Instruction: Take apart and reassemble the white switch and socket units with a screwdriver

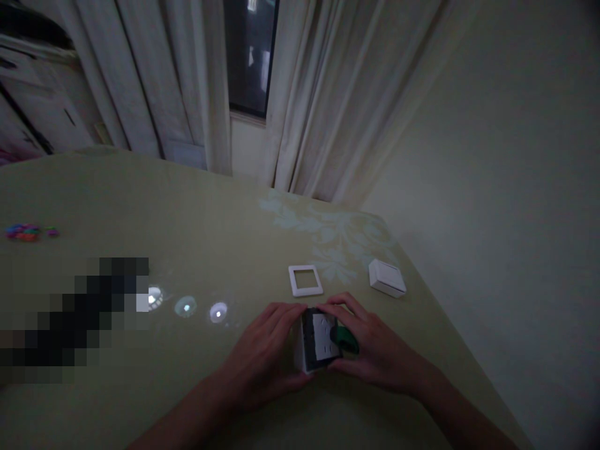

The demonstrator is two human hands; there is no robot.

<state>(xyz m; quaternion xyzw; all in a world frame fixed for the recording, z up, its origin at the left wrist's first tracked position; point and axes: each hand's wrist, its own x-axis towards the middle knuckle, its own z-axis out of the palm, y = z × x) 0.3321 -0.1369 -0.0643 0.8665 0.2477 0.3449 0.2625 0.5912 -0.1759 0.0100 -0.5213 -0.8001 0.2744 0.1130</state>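
Near the table's front right, a wall socket [324,337] with a pale slotted face and a dark surround stands tilted between my hands, with a white box-like side on its left. My left hand [265,353] is closed round its left side, fingers at the top and thumb low down. At the right edge, my right hand [375,347] grips with fingers above and thumb below. A dark green curved piece [345,339] with a black end lies between my right palm and the socket; its kind is unclear. Just beyond is a white square frame [305,292].
A small white box [387,279] lies near the table's right edge, beside the wall. Small colourful items [23,232] sit at the far left. A pixelated dark patch covers part of the left side. Curtains [309,100] hang behind the table [187,219].
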